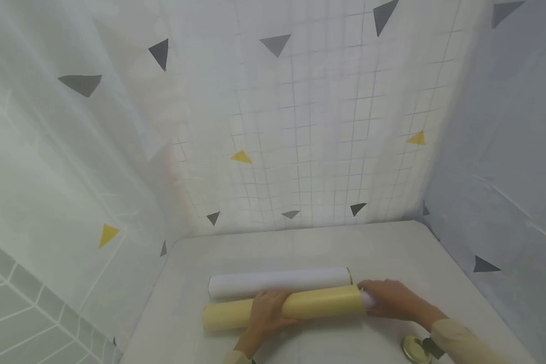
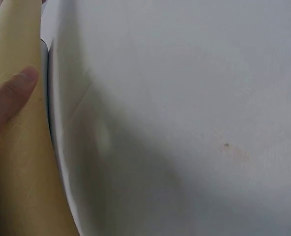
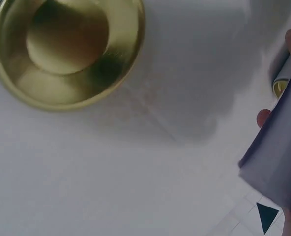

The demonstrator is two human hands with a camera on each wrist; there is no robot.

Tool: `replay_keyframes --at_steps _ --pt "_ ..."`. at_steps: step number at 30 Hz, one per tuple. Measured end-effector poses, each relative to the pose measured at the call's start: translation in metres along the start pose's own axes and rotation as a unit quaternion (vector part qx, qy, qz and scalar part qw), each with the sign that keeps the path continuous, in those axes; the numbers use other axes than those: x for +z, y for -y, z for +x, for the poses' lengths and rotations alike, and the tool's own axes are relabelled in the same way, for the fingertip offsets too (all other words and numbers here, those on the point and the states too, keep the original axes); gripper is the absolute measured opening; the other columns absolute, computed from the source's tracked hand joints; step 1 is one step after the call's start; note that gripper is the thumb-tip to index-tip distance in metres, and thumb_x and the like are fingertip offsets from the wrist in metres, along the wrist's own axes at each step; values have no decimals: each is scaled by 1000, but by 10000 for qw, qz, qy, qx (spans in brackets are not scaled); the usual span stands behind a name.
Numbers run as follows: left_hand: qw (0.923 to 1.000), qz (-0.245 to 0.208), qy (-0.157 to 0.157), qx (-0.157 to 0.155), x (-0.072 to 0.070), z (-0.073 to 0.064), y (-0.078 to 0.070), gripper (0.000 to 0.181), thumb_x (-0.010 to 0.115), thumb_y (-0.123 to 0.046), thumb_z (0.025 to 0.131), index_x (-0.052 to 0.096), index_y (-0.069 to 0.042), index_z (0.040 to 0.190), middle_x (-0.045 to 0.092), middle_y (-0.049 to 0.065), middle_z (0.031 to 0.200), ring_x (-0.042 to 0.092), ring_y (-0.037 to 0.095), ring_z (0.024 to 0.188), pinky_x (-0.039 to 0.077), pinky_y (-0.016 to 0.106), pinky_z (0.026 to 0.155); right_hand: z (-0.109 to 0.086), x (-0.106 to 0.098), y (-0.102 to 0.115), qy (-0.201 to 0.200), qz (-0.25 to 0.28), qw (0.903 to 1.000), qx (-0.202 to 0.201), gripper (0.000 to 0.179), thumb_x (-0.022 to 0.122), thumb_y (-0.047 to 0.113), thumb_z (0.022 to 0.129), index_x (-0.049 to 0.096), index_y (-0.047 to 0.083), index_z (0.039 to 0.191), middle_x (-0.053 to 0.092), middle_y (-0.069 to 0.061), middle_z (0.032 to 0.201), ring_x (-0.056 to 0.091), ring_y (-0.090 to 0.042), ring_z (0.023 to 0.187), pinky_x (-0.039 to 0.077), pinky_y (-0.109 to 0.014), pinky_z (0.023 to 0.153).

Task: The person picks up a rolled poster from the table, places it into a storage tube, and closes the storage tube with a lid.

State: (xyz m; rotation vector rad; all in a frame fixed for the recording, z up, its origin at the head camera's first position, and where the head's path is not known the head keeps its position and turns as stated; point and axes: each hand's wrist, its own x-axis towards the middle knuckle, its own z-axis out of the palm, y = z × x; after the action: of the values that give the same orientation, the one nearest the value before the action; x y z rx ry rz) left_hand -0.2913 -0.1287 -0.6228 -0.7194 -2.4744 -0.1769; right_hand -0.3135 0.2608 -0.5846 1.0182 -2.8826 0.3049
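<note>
A yellow cardboard tube [image 1: 325, 302] lies slantwise across the table, its right end slightly farther away. My left hand [image 1: 269, 308] grips it around the middle, thumb on the near side. From the tube's right end sticks out a rolled sheet of white paper [image 1: 367, 299]. My right hand [image 1: 389, 298] holds that roll by its outer end. In the right wrist view the paper roll [image 3: 276, 152] shows its loose edge, with fingertips on either side. How far the paper reaches inside the tube is hidden.
Just behind the yellow tube lies a white tube [image 1: 277, 283] with a gold-coloured rim at its right end. A round gold metal lid [image 1: 416, 350] sits on the white table [image 1: 336, 344] by the right forearm. Walls with triangle patterns enclose the table's back and sides.
</note>
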Motion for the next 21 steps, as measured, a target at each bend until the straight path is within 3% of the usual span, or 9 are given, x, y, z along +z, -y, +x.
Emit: replay_keyframes --at_steps 5,12,17,21 --pt "10000 -57 -42 -58 0 0 -3 77 85 -71 57 70 -29 119 77 -15 109 72 7 97 52 27 83 -11 -1 -12 -337 -140 9993 -5 60 81 56 79 65 21 125 71 11 114 64 -5 95 55 -34 79" --pt "9993 -283 129 -185 0 0 -5 75 85 -69 61 69 -27 121 78 -13 110 72 8 97 50 29 83 -23 1 -21 -148 137 9995 256 60 84 44 80 61 20 129 71 4 119 69 -13 101 60 -38 81" --pt "9998 -123 87 -106 1 0 -5 78 86 -69 58 69 -27 121 78 -13 109 72 8 95 50 28 81 -21 3 -18 -316 325 9989 99 56 86 34 79 62 18 127 74 1 118 72 -20 103 61 -42 86" --pt "9999 -119 24 -52 1 0 -4 79 88 -68 56 70 -26 120 78 -13 108 72 8 94 50 28 80 -14 3 -12 -275 544 9981 12 47 84 33 80 66 20 122 74 6 113 71 -15 101 60 -40 88"
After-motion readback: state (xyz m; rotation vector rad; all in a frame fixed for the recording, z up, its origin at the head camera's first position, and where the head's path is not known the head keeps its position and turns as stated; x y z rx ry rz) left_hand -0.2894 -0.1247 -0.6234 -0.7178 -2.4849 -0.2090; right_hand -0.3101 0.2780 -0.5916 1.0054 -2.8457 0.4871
